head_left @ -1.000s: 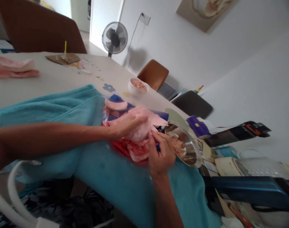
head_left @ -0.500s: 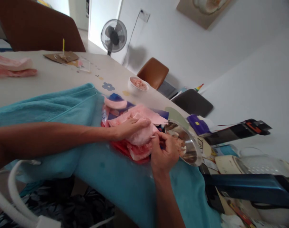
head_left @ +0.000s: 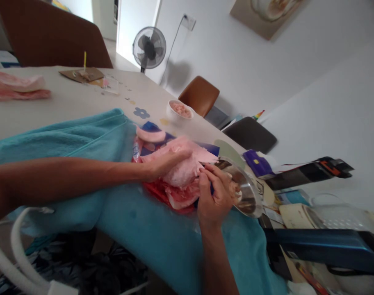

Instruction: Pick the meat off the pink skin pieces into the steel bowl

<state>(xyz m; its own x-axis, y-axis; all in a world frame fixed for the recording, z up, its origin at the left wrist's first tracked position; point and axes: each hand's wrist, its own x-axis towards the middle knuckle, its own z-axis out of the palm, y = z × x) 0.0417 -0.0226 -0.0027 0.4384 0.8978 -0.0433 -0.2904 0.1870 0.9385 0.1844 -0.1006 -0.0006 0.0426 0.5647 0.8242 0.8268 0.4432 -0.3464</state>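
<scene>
My left hand (head_left: 162, 164) is closed over a pale pink lump of raw meat (head_left: 182, 174), holding it above more pink and red pieces (head_left: 181, 196) that lie on a red wrapper on a teal towel (head_left: 137, 229). My right hand (head_left: 216, 196) is curled right beside the lump, fingers pinched at its edge. A bit of a small blue-handled tool (head_left: 211, 188) shows inside that grip; its tip is hidden. Just right of this hand a steel bowl (head_left: 250, 192) stands tilted, with a few meat bits inside.
A white bowl (head_left: 179, 110) of pink pieces and a blue flower cutout (head_left: 141, 113) sit farther back on the white table (head_left: 67, 102). Folded pink cloth (head_left: 17, 87) lies far left. A dark blue device (head_left: 322, 246), papers and a clear dish crowd the right. Chairs and a fan (head_left: 149, 47) stand behind.
My right hand has shifted slightly to the right, toward the steel bowl, and curled tighter. My left hand has stayed on the pink lump, which now sits a little lower.
</scene>
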